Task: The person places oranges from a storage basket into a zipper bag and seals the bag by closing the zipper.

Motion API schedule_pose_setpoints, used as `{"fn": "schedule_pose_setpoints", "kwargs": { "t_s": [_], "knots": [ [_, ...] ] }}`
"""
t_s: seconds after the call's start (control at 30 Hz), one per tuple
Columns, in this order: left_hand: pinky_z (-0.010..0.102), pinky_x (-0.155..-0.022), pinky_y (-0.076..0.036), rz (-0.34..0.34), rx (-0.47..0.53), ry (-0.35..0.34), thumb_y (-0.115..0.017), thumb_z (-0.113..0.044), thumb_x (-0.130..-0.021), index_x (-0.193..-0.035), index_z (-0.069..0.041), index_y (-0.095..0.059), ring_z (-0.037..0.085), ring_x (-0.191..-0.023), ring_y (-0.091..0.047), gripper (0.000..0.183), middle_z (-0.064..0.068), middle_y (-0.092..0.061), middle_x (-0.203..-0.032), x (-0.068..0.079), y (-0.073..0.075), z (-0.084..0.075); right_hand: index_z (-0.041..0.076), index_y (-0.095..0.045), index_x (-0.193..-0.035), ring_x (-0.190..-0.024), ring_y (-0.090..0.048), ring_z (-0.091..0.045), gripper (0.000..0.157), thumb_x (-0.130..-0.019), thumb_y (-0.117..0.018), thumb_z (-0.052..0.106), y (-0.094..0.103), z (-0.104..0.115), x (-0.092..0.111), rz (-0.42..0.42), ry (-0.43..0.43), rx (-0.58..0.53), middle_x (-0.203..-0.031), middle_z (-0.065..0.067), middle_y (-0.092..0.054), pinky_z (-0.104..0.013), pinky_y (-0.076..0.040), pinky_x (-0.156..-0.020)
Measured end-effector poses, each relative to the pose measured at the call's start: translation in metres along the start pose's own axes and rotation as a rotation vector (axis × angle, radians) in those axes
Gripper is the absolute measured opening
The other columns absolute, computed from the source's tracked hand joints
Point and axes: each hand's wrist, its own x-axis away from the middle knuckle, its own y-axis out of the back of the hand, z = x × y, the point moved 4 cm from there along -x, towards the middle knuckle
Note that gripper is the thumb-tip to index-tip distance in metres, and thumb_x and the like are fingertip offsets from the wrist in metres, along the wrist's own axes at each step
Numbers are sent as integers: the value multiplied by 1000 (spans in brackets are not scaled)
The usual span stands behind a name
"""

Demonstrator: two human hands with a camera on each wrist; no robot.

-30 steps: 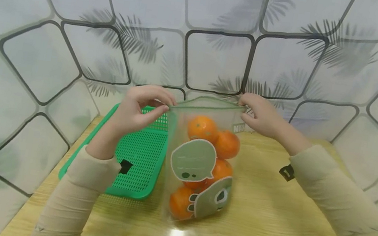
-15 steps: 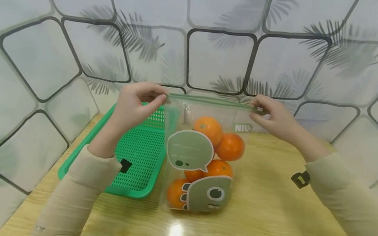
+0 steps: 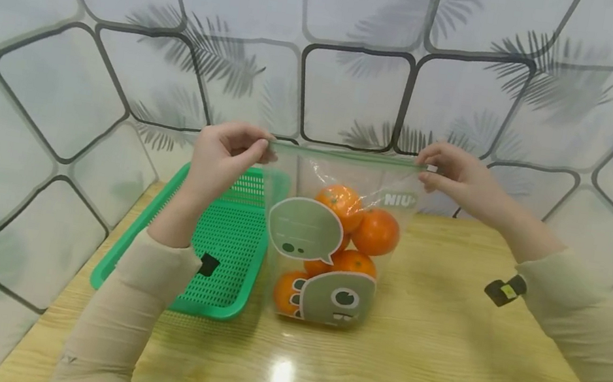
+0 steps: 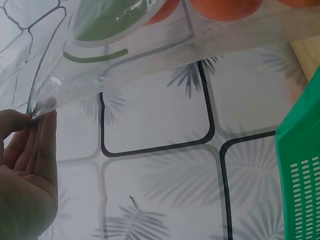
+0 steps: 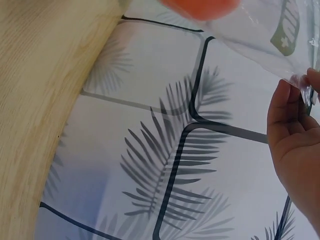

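A clear zip bag with green cartoon prints and a "NIU" label stands upright in the middle of the head view, several oranges inside. My left hand pinches its top left corner between thumb and fingers; the left wrist view shows the same grip, with the left hand at the bag's edge. At the top right corner my right hand pinches the green zip strip, near a small white slider. The top edge is drawn straight between both hands.
A green plastic basket with a perforated bottom sits left of the bag, partly behind my left forearm. Both rest on a wooden table. A patterned fabric wall closes off the back and sides.
The bag's mouth has gone from slightly gaping to stretched straight. My right hand has moved right, pulling the edge taut, and the bag has shifted a little up and away.
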Motion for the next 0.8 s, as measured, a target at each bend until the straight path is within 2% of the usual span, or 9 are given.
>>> {"fn": "schedule_pose_setpoints", "kwargs": {
  "t_s": [0.13,0.23,0.33,0.47,0.6,0.8],
  "knots": [
    [24,-76,-65,-6,52,26,-66,8,-98,-107,17,-74,0,-74,-76,14,-19,-77,-80,-4,-2,-1,9,-61,-122,-88,-67,-10,18,-105,-63,4,7,2,4,-28,-104,-8,-110,17,-68,-21,-58,-80],
    [26,-76,-65,-13,98,45,-67,8,-98,-108,18,-73,3,-74,-77,16,-16,-78,-79,-6,-2,-2,7,-63,-126,-90,-70,-7,22,-104,-66,7,12,3,5,-38,-162,12,-112,22,-68,-18,-58,-84],
    [26,-75,-66,-22,155,72,-66,9,-98,-110,18,-73,5,-74,-78,16,-12,-80,-81,-7,-2,-2,7,-65,-130,-92,-69,-5,26,-106,-67,16,18,2,8,-26,-230,74,-105,23,-70,-13,-54,-86],
    [26,-73,-66,-33,238,138,-65,9,-98,-105,6,-78,7,-73,-78,15,-7,-81,-83,-6,-1,1,8,-68,-126,-95,-67,-6,26,-107,-65,25,22,2,11,-1,-291,122,-96,17,-73,-15,-51,-86],
    [25,-71,-65,-46,309,237,-64,9,-99,-98,-8,-79,8,-70,-78,22,-4,-81,-81,-4,-1,7,8,-68,-118,-98,-66,-10,22,-109,-61,26,20,2,14,44,-296,98,-95,11,-72,-18,-49,-91],
    [23,-71,-65,-63,326,312,-64,6,-100,-98,-12,-77,6,-70,-76,23,-5,-79,-81,0,1,12,7,-69,-116,-105,-71,-7,26,-112,-54,28,12,3,16,89,-254,73,-110,16,-78,-18,-49,-97]
  ]
}}
